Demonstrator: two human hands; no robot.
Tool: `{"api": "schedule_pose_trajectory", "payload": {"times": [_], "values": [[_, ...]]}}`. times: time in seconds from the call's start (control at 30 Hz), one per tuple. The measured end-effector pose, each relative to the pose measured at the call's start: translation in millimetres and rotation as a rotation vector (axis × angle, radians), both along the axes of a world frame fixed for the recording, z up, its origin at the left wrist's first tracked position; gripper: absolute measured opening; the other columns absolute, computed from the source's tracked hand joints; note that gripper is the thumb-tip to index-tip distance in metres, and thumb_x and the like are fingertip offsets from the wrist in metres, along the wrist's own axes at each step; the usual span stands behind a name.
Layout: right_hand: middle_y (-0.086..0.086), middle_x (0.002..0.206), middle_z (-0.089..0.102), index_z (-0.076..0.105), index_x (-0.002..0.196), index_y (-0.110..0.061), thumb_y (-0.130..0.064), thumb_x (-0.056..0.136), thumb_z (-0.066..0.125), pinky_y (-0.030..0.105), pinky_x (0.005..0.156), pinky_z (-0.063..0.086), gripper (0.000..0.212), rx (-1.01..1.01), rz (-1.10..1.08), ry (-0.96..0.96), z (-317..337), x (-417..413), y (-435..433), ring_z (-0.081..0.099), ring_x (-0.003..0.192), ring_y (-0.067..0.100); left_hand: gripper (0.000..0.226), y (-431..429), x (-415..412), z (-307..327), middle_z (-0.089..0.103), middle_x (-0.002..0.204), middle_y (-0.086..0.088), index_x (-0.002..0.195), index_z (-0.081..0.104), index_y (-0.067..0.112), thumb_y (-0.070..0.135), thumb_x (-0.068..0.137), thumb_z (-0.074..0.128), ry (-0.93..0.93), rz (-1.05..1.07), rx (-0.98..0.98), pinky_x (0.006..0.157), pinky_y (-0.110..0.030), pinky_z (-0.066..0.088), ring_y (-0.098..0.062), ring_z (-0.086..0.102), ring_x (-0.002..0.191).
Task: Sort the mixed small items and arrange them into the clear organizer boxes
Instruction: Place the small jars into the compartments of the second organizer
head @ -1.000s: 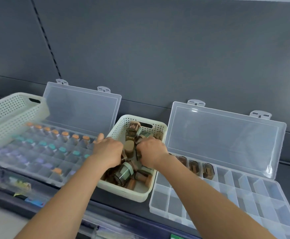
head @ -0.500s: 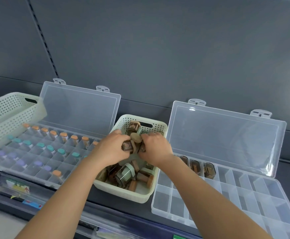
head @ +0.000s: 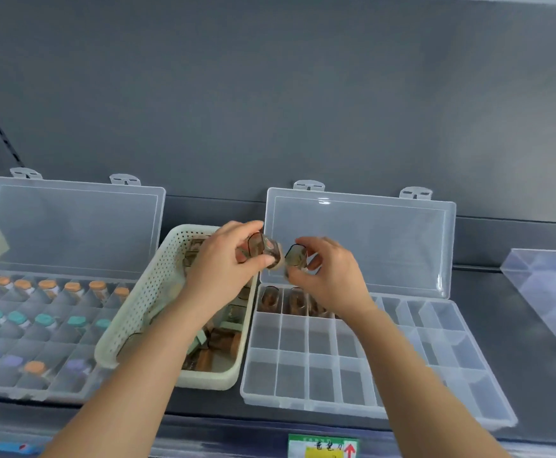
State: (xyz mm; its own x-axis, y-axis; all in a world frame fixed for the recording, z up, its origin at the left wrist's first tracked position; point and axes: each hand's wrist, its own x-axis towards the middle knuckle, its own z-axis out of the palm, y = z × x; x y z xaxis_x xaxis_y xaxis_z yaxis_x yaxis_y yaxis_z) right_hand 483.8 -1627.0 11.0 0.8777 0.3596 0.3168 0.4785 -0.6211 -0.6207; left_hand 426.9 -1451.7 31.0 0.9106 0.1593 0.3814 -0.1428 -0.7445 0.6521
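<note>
I've got both hands raised at mid-frame, above where the cream basket point(head: 139, 312) meets the right clear organizer box point(head: 322, 378). Left hand point(head: 225, 264) curls round a small brownish jar point(head: 259, 247); right hand point(head: 331, 277) pinches a second jar point(head: 295, 256) between thumb and fingertips, the two jars just beside each other. More jars point(head: 270, 299) sit in the box's top-row left compartments.
</note>
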Motion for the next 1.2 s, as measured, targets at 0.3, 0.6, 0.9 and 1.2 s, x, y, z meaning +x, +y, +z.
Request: {"api": "schedule_pose_trajectory", "payload": {"times": [0.3, 0.6, 0.9, 1.2], "values": [[-0.004, 0.099, 0.063, 0.060, 0.111, -0.019, -0.027, 0.074, 0.074, 0.023, 0.074, 0.048, 0.041, -0.040, -0.160, 0.066, -7.5, 3.6, -89.1, 0.057, 0.082, 0.011, 0.046, -83.4, 30.0, -13.6, 0.052, 0.104, 0.018, 0.120, 0.061, 0.024, 0.034, 0.078, 0.075, 0.054, -0.206, 0.084, 0.066, -0.006, 0.032, 0.001, 0.049, 0.077], [-0.003, 0.104, 0.058, 0.066, 0.113, -0.022, -0.026, 0.076, 0.075, 0.024, 0.075, 0.046, 0.038, -0.193, -0.169, 0.108, -11.4, 9.3, -149.5, 0.058, 0.084, 0.011, 0.048, -142.7, 51.0, -32.0, 0.054, 0.114, 0.007, 0.123, 0.058, 0.018, 0.038, 0.080, 0.072, 0.169, -0.334, 0.262, 0.076, -0.023, 0.038, -0.015, 0.054, 0.098], [-0.005, 0.104, 0.062, 0.062, 0.111, -0.024, -0.026, 0.077, 0.072, 0.030, 0.079, 0.051, 0.036, -0.324, -0.122, 0.188, -29.5, 13.3, -156.9, 0.059, 0.092, 0.015, 0.045, -159.8, 58.9, -47.6, 0.056, 0.103, 0.002, 0.116, 0.062, 0.018, 0.042, 0.079, 0.072, 0.264, -0.336, 0.484, 0.075, -0.027, 0.038, -0.019, 0.054, 0.096], [-0.004, 0.107, 0.061, 0.069, 0.107, -0.023, -0.034, 0.079, 0.072, 0.029, 0.080, 0.050, 0.031, -0.364, -0.083, 0.204, -33.2, 18.1, -157.6, 0.056, 0.096, 0.014, 0.039, -156.1, 61.6, -54.1, 0.055, 0.104, 0.005, 0.116, 0.064, 0.029, 0.053, 0.085, 0.060, 0.337, -0.345, 0.598, 0.087, -0.036, 0.036, -0.017, 0.048, 0.101]]}}
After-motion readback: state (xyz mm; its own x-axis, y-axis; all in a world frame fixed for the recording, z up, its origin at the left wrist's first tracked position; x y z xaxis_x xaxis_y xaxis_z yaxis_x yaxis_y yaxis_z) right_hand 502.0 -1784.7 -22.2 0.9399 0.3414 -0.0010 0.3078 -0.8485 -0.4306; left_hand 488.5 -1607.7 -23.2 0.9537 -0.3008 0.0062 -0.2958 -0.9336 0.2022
